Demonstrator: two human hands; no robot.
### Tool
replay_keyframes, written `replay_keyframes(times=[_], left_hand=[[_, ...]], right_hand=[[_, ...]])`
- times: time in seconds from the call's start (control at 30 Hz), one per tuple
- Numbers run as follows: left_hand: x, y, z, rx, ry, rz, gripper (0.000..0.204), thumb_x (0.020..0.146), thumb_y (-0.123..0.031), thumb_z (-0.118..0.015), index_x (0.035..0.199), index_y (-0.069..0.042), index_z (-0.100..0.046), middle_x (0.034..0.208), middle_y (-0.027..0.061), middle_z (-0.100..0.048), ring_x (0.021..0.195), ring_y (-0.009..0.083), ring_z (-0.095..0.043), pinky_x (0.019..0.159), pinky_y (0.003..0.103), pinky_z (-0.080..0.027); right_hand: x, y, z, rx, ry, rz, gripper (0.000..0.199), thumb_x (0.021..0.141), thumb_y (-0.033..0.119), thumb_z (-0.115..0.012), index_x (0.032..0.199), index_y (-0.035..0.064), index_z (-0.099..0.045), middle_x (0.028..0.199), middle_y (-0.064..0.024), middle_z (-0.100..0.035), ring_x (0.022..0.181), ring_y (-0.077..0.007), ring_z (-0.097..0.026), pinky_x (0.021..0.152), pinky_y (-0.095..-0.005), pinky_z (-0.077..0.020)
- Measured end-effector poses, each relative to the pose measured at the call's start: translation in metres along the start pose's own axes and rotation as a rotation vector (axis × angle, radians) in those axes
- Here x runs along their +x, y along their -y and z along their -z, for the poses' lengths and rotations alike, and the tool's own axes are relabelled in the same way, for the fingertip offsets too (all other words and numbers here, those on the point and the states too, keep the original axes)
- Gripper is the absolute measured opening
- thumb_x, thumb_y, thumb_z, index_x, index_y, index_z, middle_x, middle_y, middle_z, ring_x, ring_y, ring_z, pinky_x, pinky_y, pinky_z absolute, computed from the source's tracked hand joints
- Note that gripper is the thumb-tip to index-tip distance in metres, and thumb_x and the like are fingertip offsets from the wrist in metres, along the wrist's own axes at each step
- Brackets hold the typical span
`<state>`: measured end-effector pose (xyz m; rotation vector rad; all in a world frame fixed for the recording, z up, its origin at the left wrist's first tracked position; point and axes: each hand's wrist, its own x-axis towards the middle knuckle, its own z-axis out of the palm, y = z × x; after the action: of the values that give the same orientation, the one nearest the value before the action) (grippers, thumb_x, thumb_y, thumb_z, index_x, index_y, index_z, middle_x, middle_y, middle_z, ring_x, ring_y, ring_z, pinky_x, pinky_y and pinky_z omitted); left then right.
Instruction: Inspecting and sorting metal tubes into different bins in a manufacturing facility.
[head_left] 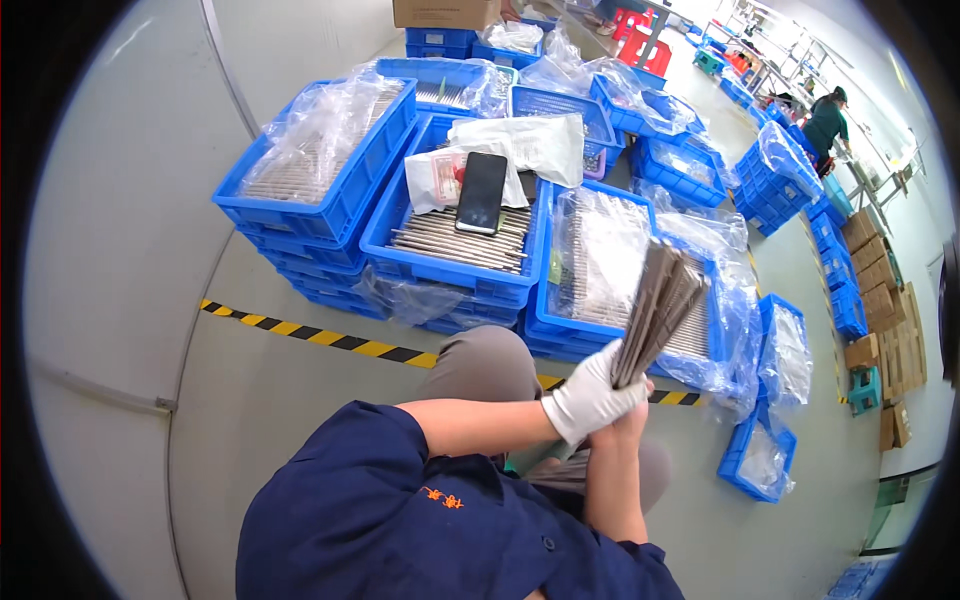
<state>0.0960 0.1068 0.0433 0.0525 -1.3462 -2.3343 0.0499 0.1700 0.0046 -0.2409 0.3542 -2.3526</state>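
My left hand [590,397], in a white glove, is wrapped around a bundle of thin metal rods [660,305]. The bundle tilts up and away to the right, its far ends slightly fanned and blurred. My bare right hand [622,428] is closed about the lower end of the bundle, just below the glove. Its fingers are largely hidden behind the left hand. Ahead of me, a blue crate [440,262] contains more metal rods [465,240] lying side by side. Resting over them are a black phone [483,190] and white plastic bags [530,145].
Stacked blue crates [300,215] with plastic-wrapped rods stand at left; another plastic-lined crate [610,255] stands near the bundle. Yellow-black tape [370,347] crosses the floor before my knees. Small blue crates [757,462] sit at right. A person [826,125] stands far right.
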Motion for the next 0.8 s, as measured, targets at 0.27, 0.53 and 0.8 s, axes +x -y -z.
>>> replay_keyframes(times=[0.27, 0.53, 0.8], left_hand=[[-0.021, -0.024, 0.054, 0.104, -0.246, 0.319, 0.022, 0.076, -0.012, -0.059, 0.092, -0.004, -0.046, 0.070, 0.0020, -0.051, 0.059, 0.0091, -0.050, 0.049, 0.022, -0.040], [0.000, -0.056, 0.110, 0.141, -0.224, 0.457, 0.028, 0.072, -0.011, -0.061, 0.096, -0.004, -0.048, 0.078, 0.0007, -0.051, 0.068, 0.0075, -0.049, 0.060, 0.022, -0.042], [0.095, -0.155, 0.178, 0.242, -0.289, 0.422, 0.037, 0.068, -0.013, -0.066, 0.098, -0.001, -0.046, 0.069, 0.0035, -0.051, 0.054, 0.0111, -0.048, 0.048, 0.024, -0.039]], right_hand=[[0.028, -0.004, 0.011, -0.173, -0.358, -0.245, 0.018, 0.088, 0.020, -0.040, 0.085, 0.0052, -0.050, 0.061, -0.0001, -0.040, 0.059, -0.0129, -0.041, 0.060, -0.0283, -0.0393], [0.102, 0.007, 0.005, -0.601, -0.233, -0.174, 0.016, 0.087, 0.018, -0.042, 0.089, 0.0040, -0.049, 0.063, 0.0002, -0.040, 0.060, -0.0113, -0.041, 0.057, -0.0262, -0.0392], [0.257, -0.024, -0.027, -1.277, 0.066, 0.156, 0.014, 0.085, 0.011, -0.045, 0.088, 0.0011, -0.055, 0.074, 0.0003, -0.051, 0.063, -0.0050, -0.044, 0.058, -0.0181, -0.0362]])
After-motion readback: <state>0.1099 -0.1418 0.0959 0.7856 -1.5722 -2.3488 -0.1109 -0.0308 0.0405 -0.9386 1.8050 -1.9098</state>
